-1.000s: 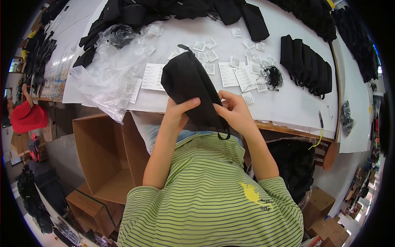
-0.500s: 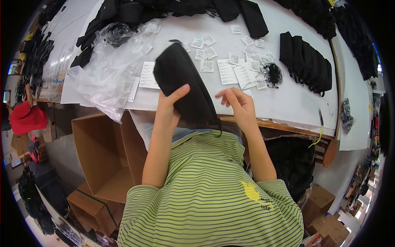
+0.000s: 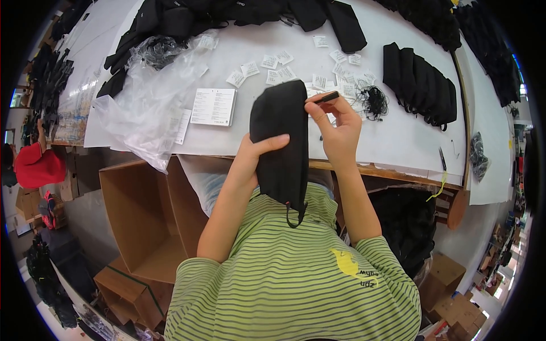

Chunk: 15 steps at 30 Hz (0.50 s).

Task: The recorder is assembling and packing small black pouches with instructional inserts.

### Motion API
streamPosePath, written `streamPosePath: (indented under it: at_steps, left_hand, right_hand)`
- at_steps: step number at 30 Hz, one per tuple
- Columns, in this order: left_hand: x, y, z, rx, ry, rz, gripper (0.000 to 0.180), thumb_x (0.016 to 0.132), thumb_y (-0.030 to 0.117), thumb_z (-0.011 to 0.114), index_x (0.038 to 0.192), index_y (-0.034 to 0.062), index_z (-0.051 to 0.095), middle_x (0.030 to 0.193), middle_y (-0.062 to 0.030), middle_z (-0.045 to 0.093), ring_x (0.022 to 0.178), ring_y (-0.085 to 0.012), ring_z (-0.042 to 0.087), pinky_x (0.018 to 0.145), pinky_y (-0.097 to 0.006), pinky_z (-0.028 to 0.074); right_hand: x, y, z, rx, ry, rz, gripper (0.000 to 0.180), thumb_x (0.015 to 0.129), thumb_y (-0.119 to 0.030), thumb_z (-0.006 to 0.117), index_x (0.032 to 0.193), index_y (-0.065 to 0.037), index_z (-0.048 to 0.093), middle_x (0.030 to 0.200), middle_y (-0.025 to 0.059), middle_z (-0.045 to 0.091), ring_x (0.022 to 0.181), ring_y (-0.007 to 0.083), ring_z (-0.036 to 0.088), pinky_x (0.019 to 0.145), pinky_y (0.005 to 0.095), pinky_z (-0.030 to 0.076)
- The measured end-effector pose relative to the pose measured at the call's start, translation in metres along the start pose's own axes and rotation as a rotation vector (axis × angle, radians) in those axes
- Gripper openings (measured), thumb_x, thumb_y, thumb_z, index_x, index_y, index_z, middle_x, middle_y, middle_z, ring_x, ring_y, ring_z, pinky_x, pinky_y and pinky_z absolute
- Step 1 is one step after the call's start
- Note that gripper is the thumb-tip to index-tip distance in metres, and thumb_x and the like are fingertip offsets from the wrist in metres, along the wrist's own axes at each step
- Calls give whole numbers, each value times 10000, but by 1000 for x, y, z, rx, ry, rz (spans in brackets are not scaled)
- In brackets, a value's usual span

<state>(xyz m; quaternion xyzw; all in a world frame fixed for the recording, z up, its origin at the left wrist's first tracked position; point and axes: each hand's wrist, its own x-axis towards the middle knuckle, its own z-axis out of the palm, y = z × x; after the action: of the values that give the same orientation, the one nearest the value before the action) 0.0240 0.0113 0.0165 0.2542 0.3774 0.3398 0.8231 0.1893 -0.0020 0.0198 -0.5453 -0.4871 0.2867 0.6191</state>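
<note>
A slim black fabric pouch [image 3: 280, 116] is upright in my left hand [image 3: 255, 160], thumb across its front and fingers hidden behind it. A thin loop [image 3: 294, 218] hangs from the pouch's lower end. At its upper right edge my right hand [image 3: 340, 128] pinches a small black strip-like tab [image 3: 326, 98], which looks like a zipper pull. Whether the tab is joined to the pouch is hard to see. Small white packets [image 3: 273, 76] with print lie on the table beyond the pouch, and a tangle of black cords [image 3: 372, 103] lies right of my right hand.
Clear plastic bags [image 3: 153, 96] and printed white cards [image 3: 213, 107] cover the left of the white table [image 3: 398, 145]. Black pouches [image 3: 421, 85] stand in a row at the right, near a yellow-handled tool [image 3: 442, 176]. An open cardboard box [image 3: 142, 216] stands below the table edge.
The pouch has swung to the right and more upright, nearer my right hand. My right hand has risen from beside it and now pinches the black tab.
</note>
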Motion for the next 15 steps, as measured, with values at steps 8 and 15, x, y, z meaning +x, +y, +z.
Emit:
streamPosePath:
  at_steps: [8,15]
  left_hand:
    - [16,10,-37,-419,50,-23,220,848,105,639,1029,-16,610,926,-112,673,771,-202,671,699,-316,568]
    - [15,16,-47,-489,57,-26,191,858,116,632,1006,-4,616,893,-108,677,736,-206,672,669,-315,570]
  right_hand:
    - [-33,-34,3,-64,-451,57,118,753,-111,728,770,-25,650,688,8,550,693,116,484,611,246,400]
    - [-41,-37,4,-7,-585,110,151,782,-119,716,845,-17,623,785,33,592,775,165,500,690,275,446]
